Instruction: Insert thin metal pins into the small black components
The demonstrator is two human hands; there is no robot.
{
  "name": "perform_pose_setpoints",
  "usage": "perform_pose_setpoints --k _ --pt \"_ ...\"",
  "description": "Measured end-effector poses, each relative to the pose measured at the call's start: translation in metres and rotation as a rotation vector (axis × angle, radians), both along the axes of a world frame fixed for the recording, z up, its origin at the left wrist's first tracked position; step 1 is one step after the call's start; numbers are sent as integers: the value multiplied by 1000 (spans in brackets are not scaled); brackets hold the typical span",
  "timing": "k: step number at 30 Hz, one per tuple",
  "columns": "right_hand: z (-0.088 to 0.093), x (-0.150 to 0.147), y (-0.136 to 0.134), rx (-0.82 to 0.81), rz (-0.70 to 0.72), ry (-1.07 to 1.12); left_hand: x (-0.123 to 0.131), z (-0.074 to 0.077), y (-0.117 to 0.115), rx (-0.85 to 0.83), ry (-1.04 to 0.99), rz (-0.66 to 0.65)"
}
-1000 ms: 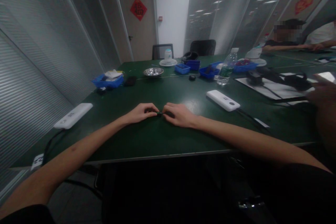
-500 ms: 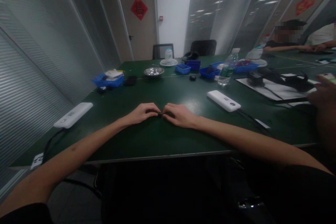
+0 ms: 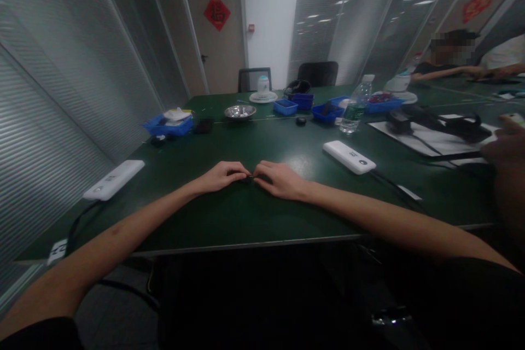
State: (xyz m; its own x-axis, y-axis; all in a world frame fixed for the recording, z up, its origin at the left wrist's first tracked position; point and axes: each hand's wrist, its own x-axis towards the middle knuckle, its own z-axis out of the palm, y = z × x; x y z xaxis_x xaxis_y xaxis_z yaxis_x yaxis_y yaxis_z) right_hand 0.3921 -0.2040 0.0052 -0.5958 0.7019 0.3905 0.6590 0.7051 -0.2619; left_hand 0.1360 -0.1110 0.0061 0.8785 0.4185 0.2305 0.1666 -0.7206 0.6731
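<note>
My left fingers (image 3: pixel 237 165) and right fingers (image 3: pixel 266 165) pinch a tiny dark piece (image 3: pixel 250 176), not set down; how finished, I can't tell.

Small dark item (image 3: pixel 249 177) is mostly hidden by the left hand (image 3: pixel 225 176) pinching it, too small to be identified; whether it is also gripped by the right hand (image 3: pixel 281 179) can't be told. Dark sleeves (image 3: pixel 479 295) are cut off by picture edges. Co-worker's hand (image 3: pixel 502 145) is blurred, its phone-like object (image 3: pixel 515 118) cut by the right edge. Far person's head (image 3: pixel 453 46) is pixelated. White-clad person (image 3: pixel 506 57) is cut off right. Contents of metal bowl (image 3: pixel 233 118) can't be made out.
</note>
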Motion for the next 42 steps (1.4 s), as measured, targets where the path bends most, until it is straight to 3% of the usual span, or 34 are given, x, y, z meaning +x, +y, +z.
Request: perform_pose_setpoints --k 8,14,19,26,32,42 --pt "0 0 -1 -1 0 19 1 2 -6 75 -46 -8" --pt "2 0 -1 -16 12 8 2 1 -5 28 -11 9" --pt "-2 0 2 2 0 25 2 0 -7 111 -45 21" --pt "-1 2 0 -6 19 24 4 0 -5 56 7 22" --pt "-2 0 4 -33 13 137 4 -1 -8 144 -24 8" --pt "-3 0 7 -24 -12 166 2 -1 -3 -4 18 63"
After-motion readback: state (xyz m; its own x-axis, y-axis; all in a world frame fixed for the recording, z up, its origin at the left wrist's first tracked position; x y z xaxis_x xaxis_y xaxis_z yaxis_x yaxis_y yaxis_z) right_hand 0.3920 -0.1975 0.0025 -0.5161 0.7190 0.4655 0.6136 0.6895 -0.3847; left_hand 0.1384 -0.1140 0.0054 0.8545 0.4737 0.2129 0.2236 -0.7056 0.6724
